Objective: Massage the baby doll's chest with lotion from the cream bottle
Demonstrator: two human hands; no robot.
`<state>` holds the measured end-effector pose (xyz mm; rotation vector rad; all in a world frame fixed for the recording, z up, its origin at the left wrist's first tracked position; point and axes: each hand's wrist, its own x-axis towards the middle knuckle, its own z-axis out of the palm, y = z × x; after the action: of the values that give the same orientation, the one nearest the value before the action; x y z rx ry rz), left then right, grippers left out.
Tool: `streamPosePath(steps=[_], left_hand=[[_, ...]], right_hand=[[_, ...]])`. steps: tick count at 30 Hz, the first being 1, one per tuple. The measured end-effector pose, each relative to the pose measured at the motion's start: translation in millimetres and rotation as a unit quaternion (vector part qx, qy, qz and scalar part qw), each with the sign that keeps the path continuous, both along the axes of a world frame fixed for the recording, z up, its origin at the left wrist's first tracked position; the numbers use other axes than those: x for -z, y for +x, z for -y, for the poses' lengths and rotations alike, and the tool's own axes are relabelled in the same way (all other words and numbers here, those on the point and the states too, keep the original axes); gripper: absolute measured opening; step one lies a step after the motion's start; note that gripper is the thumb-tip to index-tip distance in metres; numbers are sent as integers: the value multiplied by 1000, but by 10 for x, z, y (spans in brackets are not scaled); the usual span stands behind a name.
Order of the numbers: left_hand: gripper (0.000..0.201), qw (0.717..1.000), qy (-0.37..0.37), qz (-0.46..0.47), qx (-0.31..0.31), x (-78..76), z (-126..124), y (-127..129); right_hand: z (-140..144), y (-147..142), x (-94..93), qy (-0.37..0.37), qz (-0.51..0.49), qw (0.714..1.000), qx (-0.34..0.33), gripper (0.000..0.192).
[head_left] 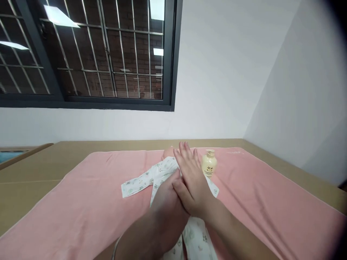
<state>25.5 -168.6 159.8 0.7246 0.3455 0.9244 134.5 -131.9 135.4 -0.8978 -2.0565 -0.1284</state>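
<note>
A baby doll in a white printed romper (148,179) lies on a pink towel (89,202), head away from me; only a bit of its head (167,152) shows. My left hand (165,202) rests on the doll's body, fingers hidden under my right hand. My right hand (189,177) lies flat over the left hand and the doll's chest, fingers straight and together. A small cream bottle (209,163) stands upright just right of my right hand's fingers.
The pink towel covers a tan surface (40,162) that runs to a white wall. A dark barred window (89,54) sits above at the left. A second white wall (303,90) closes the right side.
</note>
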Motion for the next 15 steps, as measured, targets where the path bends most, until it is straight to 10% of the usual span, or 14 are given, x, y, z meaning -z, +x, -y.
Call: streamPosePath(steps=[8,15], left_hand=[[61,996,-19,14,91,-263,-172,-365],[64,994,-60,-42,-85,-290,-321,-412]], right_hand=[[-85,-91,53,-38,40,998,21,69],[227,-241,44,-29,91,989,-116,91]])
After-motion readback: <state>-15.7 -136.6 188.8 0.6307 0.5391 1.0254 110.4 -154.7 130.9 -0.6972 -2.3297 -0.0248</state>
